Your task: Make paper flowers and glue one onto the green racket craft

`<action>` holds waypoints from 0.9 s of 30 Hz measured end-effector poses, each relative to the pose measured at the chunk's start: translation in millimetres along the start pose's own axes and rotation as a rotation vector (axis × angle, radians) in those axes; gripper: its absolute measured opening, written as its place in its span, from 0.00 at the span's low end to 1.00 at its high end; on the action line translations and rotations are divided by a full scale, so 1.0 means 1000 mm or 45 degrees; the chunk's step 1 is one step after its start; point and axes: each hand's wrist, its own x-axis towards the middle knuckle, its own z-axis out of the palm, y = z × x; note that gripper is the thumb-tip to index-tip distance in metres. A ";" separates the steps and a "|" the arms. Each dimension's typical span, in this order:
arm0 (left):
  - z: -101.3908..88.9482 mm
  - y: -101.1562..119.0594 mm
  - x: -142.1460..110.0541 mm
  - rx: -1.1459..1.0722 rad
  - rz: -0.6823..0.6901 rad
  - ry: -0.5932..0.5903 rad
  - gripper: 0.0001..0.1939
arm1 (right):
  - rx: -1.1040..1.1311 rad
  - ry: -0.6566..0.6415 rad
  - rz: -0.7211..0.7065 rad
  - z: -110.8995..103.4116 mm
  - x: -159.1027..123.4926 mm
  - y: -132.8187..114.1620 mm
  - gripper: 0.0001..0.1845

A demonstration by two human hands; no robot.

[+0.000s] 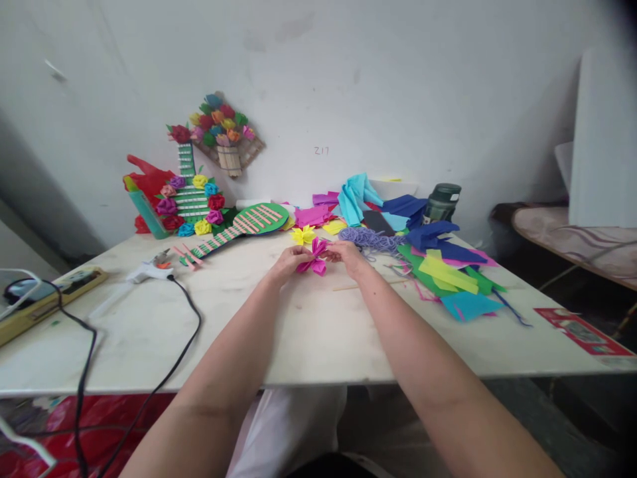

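A broad, white-topped rectangular table (318,338) spans the view; two bare forearms (233,342) stretch forward over it, angled inward. The left hand (290,261) and right hand (345,254) meet near its middle, fingers curled, both pinching a magenta, petalled paper flower (318,267) between them. Just behind lies a yellow, spiky-petalled paper flower (302,234); nearer, a thin, straight, tan stick (346,287).
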 end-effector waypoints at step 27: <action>0.004 0.002 0.000 0.089 0.094 0.047 0.11 | 0.056 0.118 0.067 0.002 0.001 0.000 0.05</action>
